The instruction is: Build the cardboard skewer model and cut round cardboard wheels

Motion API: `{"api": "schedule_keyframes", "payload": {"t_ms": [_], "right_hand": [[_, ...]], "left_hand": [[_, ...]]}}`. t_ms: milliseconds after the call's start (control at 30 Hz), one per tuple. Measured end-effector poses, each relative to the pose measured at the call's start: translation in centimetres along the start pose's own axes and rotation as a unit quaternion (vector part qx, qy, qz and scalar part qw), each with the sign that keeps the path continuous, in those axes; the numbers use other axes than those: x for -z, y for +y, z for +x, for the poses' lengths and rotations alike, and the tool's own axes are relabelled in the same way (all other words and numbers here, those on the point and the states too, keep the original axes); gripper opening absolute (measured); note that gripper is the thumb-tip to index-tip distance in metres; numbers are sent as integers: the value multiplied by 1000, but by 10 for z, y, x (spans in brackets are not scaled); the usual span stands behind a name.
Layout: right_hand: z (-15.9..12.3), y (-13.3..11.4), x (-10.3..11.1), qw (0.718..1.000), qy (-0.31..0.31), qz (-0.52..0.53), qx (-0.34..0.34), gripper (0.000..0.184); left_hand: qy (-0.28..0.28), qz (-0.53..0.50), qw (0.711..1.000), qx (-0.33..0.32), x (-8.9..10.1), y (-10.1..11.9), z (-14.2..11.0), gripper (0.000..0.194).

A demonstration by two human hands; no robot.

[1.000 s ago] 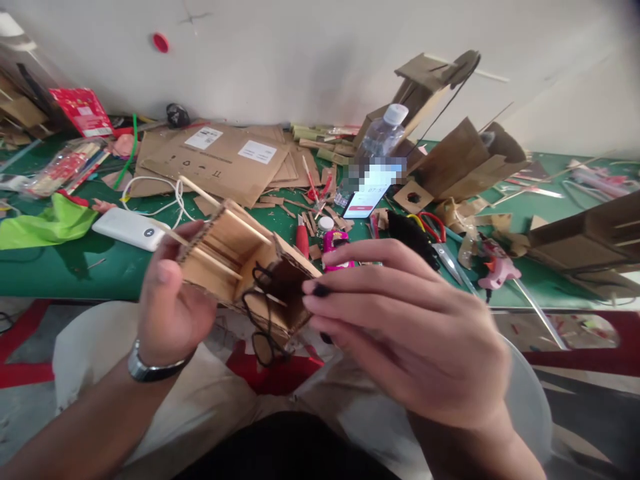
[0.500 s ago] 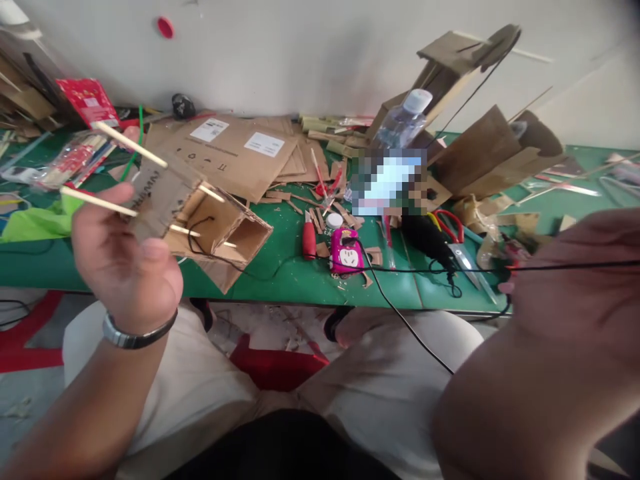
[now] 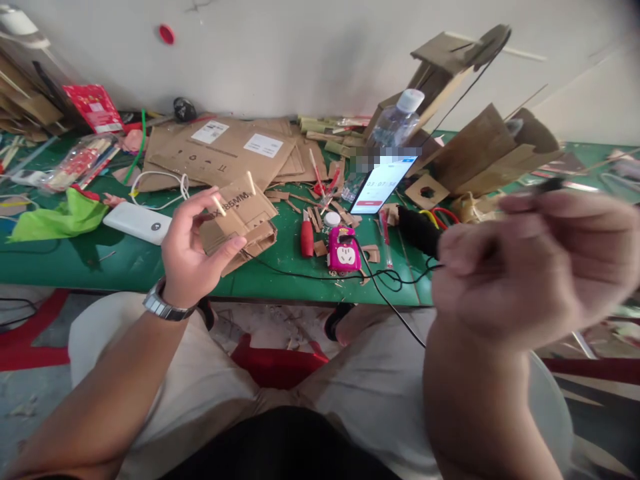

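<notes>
My left hand [image 3: 193, 247] grips a small cardboard box [image 3: 245, 212] with pale wooden sticks [image 3: 251, 183] poking out of it, above the table's front edge. From the box a thin black cord [image 3: 300, 275] runs slack across the table to my right hand [image 3: 520, 267]. That hand is raised at the right, blurred, with fingers pinched together; the cord appears to end in it, and a dark bit shows above the fingertips. Between the hands lie a pink power socket [image 3: 345, 255] with a plug in it and a red-handled knife [image 3: 307, 239].
Behind are flat cardboard sheets [image 3: 200, 150], a lit phone [image 3: 383, 183], a plastic bottle [image 3: 397, 123] and a cardboard structure [image 3: 440, 73] with a wheel. A white power bank [image 3: 137, 222] and green cloth [image 3: 65, 217] lie left. Black-handled tool [image 3: 417, 230] sits near my right hand.
My left hand has moved right with the box and turned it, so its open side no longer faces me. My right hand has closed and moved left; the taut cord now hangs slack.
</notes>
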State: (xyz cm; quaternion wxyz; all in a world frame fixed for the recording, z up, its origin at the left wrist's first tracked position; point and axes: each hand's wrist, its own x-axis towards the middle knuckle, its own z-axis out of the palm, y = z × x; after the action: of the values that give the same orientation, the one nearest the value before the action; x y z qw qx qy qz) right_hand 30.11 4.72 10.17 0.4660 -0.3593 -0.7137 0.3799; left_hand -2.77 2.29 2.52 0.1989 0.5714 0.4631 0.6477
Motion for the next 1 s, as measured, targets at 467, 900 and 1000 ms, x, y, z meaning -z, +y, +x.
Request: {"api": "schedule_keyframes", "payload": {"t_ms": [467, 900, 1000], "right_hand": [[-23, 24, -76, 987, -18, 137, -83, 25], [-37, 25, -89, 983, -110, 133, -59, 13], [-37, 25, -88, 984, -106, 134, -44, 12]], "left_hand": [[90, 111, 948, -284, 4, 19, -11, 44], [-194, 57, 979, -26, -28, 49, -50, 20], [-191, 52, 980, -4, -26, 48, -48, 14]]}}
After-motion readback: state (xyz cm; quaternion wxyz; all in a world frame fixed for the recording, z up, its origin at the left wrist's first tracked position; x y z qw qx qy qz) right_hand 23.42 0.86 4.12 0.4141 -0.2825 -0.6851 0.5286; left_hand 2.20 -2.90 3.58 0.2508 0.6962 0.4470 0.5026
